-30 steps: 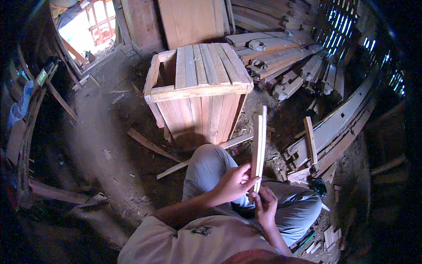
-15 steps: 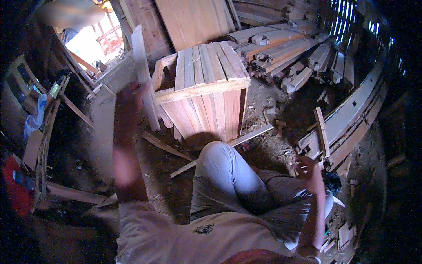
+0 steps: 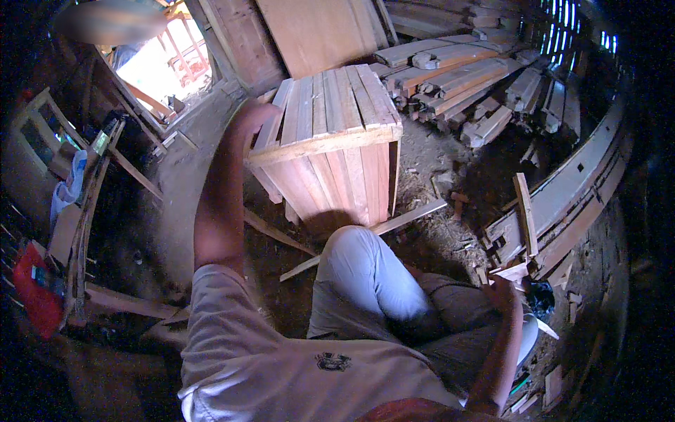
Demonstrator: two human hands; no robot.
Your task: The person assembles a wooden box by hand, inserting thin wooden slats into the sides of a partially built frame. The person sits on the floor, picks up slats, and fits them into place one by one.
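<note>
I sit on the dirt floor in front of a slatted wooden crate [image 3: 337, 112]. My left arm reaches forward, and my left hand [image 3: 247, 116] is blurred at the crate's left top edge. Whether it holds anything cannot be seen. My right hand [image 3: 500, 288] is low at my right side, by my knee, touching small wood offcuts [image 3: 517, 271] on the ground. Its fingers are too dark to read. A thin slat [image 3: 524, 211] leans just beyond those offcuts.
A long slat [image 3: 383, 226] lies on the ground between the crate and my knee. Stacked planks [image 3: 457, 63] lie behind the crate and a big board [image 3: 316, 32] leans there. Curved beams [image 3: 562, 197] run along the right. Another person [image 3: 119, 42] stands by the doorway, top left.
A second ago both hands held a slat upright over my lap. My left hand then swung it up and left, now reaching the crate's left edge. My right hand dropped to the offcuts.
</note>
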